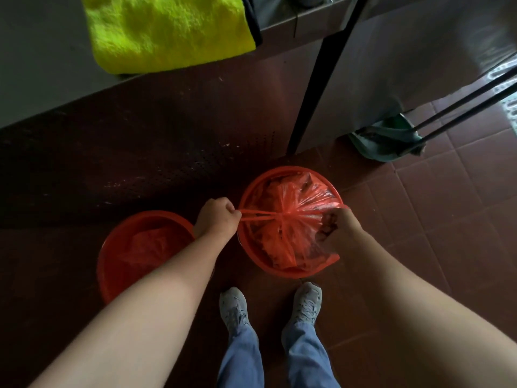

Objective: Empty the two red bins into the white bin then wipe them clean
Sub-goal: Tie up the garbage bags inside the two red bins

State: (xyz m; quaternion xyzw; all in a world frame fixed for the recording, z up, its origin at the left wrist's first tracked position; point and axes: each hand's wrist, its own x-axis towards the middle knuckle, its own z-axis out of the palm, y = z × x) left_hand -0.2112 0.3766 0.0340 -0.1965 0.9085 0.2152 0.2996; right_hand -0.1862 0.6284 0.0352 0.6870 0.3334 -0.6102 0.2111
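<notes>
Two round red bins stand on the tiled floor in front of my feet. The right red bin (253,189) holds a red plastic bag (291,219) gathered at its middle. My left hand (216,217) grips the bag's thin handle strips and pulls them taut to the left. My right hand (334,228) pinches the bag's plastic at the right side, over the rim. The left red bin (112,256) sits partly under my left forearm with a crumpled red bag inside. A yellow cloth (165,32) lies on the grey counter above. No white bin is visible.
A grey counter (39,74) with a dark perforated front panel runs along the left. A black table leg (313,88) stands behind the right bin. A green dustpan (389,138) with long black handles rests on the floor at the right. My grey shoes (268,306) stand just below the bins.
</notes>
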